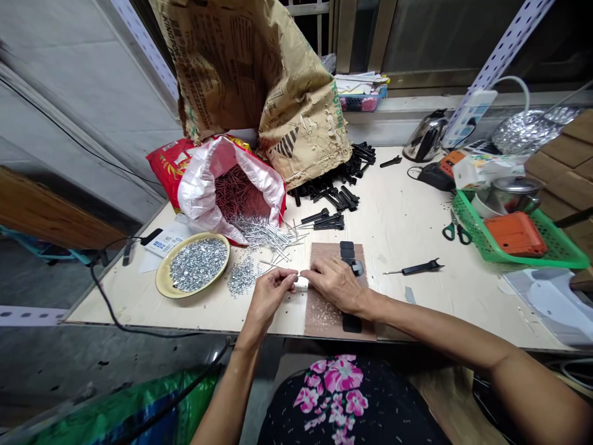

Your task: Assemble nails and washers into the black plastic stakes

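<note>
My left hand (pixel 273 292) is closed in a pinch just right of a small pile of metal washers (pixel 243 275). Close to its fingertips, my right hand (pixel 334 283) also pinches, above a brown board (pixel 319 324) with black pads. What lies between the fingers of either hand is too small to make out. A yellow bowl (pixel 162 283) of washers stands to the left. Metal rods (pixel 269 238) spill from a red and white bag (pixel 199 191) behind my hands. To the right lies a black piece with a metal rod (pixel 419 267).
Black plastic parts (pixel 343 199) lie beneath a large paper sack (pixel 306 111). Farther right are scissors (pixel 456 230), a green basket (pixel 491 250) with an orange case, and a kettle (pixel 425 136). A cable (pixel 109 303) hangs over the left edge.
</note>
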### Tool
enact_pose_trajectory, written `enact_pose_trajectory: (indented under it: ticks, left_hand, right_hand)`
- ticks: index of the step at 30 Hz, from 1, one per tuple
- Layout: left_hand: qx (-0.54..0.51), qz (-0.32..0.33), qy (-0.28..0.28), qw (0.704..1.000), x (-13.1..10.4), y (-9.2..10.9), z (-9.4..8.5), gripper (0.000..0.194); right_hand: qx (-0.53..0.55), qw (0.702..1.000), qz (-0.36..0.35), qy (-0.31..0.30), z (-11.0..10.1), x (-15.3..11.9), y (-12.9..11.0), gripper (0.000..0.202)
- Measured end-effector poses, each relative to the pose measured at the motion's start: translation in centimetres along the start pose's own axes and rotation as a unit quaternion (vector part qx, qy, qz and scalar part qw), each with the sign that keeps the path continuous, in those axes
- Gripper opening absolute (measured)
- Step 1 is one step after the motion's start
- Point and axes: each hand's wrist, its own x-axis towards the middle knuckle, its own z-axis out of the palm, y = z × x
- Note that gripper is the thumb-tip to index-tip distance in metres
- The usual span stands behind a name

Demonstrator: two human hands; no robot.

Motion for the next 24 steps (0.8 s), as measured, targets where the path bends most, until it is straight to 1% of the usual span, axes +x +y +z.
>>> enact_pose_trajectory:
  ticks: [5,8,12,16,18,20,22,23,24]
  left_hand:
    - [-0.043,-0.025,-0.008,0.999,0.2,0.1,0.5,0.026]
    - [-0.108,-0.06,-0.021,0.992,0.3,0.3,1.1,0.029]
    - [-0.199,-0.104,-0.035,0.974,0.4,0.3,1.9,0.035]
    - [-0.225,-0.124,-0.056,0.965,0.6,0.2,3.1,0.042]
    - [-0.214,-0.124,-0.063,0.967,0.7,0.1,3.7,0.044]
    - [-0.169,-0.099,-0.045,0.979,0.7,0.0,4.3,0.045]
    - [-0.075,-0.042,-0.008,0.996,0.7,-0.2,4.7,0.042]
    - [-0.012,-0.002,0.011,1.0,0.7,-0.4,4.9,0.039]
    - [0.055,0.042,0.026,0.997,0.7,-0.7,5.1,0.037]
  right_hand:
    - [0.091,0.993,0.072,0.002,0.3,-0.6,0.2,0.02]
    - [0.086,0.993,0.085,0.01,0.2,-1.0,0.8,0.018]
    - [0.086,0.991,0.098,0.018,-0.2,-1.6,1.7,0.018]
    - [0.107,0.987,0.116,0.03,-0.7,-2.4,2.3,0.02]
    - [0.108,0.986,0.12,0.037,-1.1,-2.9,2.7,0.02]
    - [0.098,0.986,0.127,0.045,-1.5,-3.5,3.5,0.021]
    - [0.079,0.985,0.142,0.052,-1.8,-3.9,5.1,0.021]
    - [0.066,0.985,0.15,0.054,-1.9,-4.0,6.2,0.021]
    - [0.053,0.985,0.156,0.053,-2.0,-4.0,7.3,0.021]
